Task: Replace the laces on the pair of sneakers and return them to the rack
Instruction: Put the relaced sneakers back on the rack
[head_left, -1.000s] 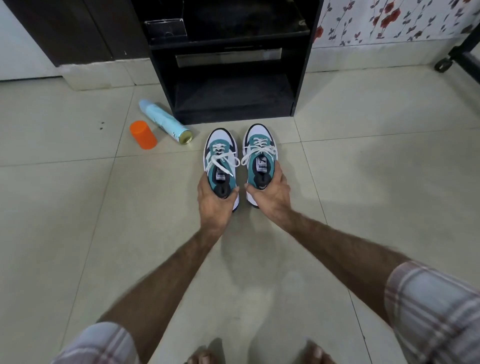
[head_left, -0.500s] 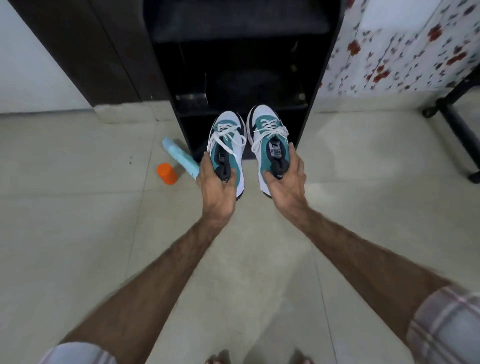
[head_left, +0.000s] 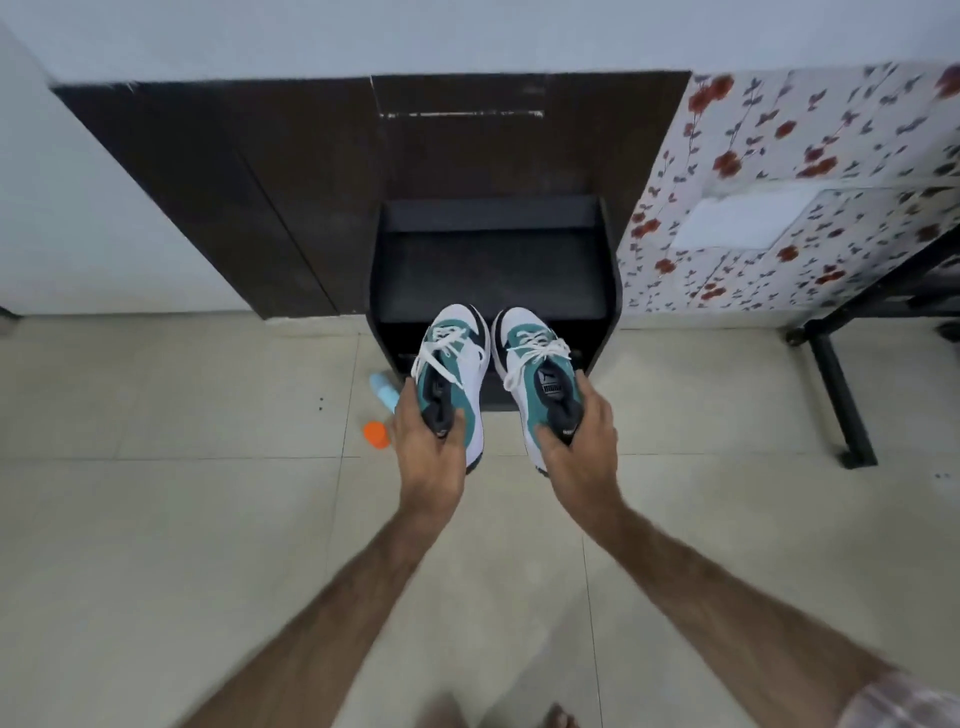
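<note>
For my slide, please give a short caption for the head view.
Left hand and right hand each hold one laced sneaker, left sneaker and right sneaker, before the black rack.

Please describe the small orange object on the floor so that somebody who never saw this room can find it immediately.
Find the black shoe rack against the dark wall panel. On the tiled floor left of its base, beside the left hand, stands a small orange cap. Its neighbour, a pale blue spray can, is longer and lies down.
</note>
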